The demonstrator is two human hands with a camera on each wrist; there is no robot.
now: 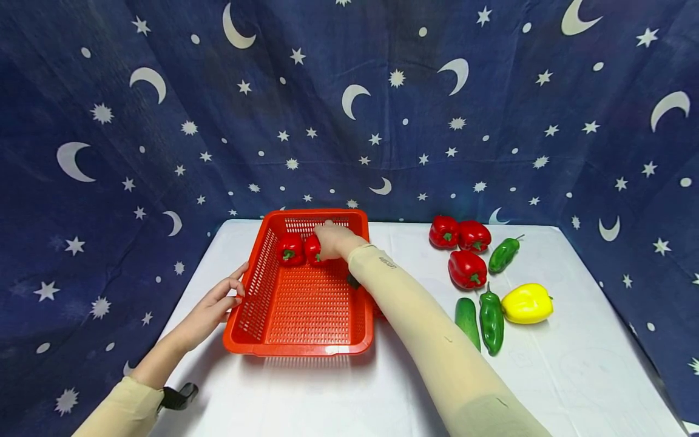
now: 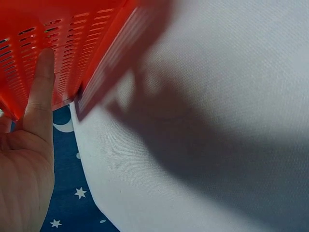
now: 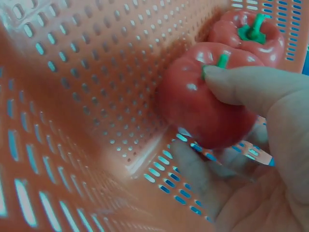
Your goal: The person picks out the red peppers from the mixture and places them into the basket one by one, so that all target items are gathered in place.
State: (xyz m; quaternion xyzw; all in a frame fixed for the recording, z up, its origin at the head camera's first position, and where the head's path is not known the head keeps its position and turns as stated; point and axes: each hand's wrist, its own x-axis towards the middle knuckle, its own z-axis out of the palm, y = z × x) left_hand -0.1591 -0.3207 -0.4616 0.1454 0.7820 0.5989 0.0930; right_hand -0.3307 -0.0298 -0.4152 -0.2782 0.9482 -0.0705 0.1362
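Faintly lettered sleeve [image 1: 437,331]; pepper [image 3: 203,113] in hand [image 1: 335,241]

The basket [image 1: 298,350] looks like shiny plastic — the red peppers [image 3: 193,111] smooth, glossy; the backdrop [image 1: 322,145] matt cloth — the white tabletop [image 2: 231,63] finely textured.

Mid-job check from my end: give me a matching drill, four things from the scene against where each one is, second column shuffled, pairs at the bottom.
Things
1. Left hand
2. Right hand
3. Yellow pepper
4. Cucumber

Places
A. Farthest right of the vegetables on the table
B. Inside the basket, thumb on a red pepper
C. Just left of a long green pepper
D. At the basket's left side, outside it

Pairs: 1-D, 2-B, 3-A, 4-C
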